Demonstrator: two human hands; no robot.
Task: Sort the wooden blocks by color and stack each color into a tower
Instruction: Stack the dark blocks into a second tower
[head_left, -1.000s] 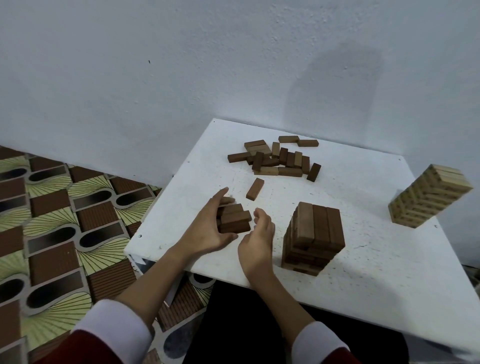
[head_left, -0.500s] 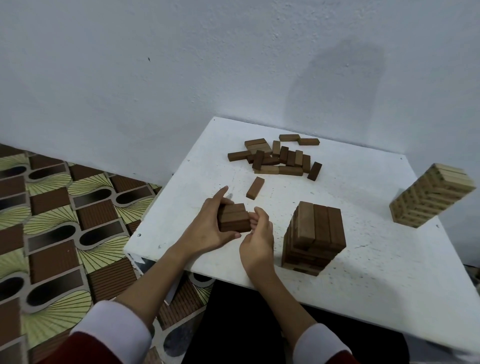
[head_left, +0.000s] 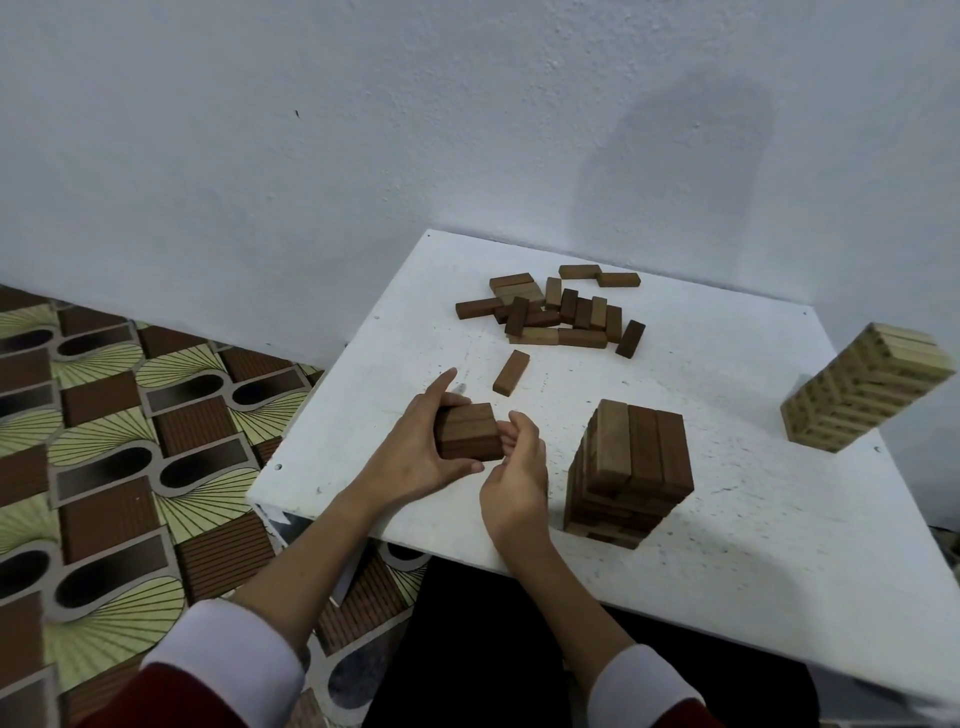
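Near the front-left edge of the white table (head_left: 727, 597), the person holds a small bundle of dark brown blocks (head_left: 469, 432) between two hands. The left hand (head_left: 415, 457) grips the bundle from its left side: the thumb is curled under the near face, the fingers go behind it, and the index finger points straight up and away. The right hand (head_left: 517, 475) is just beside the bundle on the other side, its curled fingertips touching the right face of the blocks. Whether the bundle rests on the table or is lifted a little, I cannot tell.

Just to the right of the hands stands the dark brown tower (head_left: 631, 467), with three blocks lying side by side on its top; it is near the right hand but not touching it. Beyond the grip, a single brown block (head_left: 511, 371) lies alone on the table. Further behind it is a loose pile of brown blocks (head_left: 558, 312), some darker and some lighter. Far to the right of the grip, near the table edge, stands the light wooden tower (head_left: 865, 387). To the left of the table there is a patterned floor (head_left: 104, 467).
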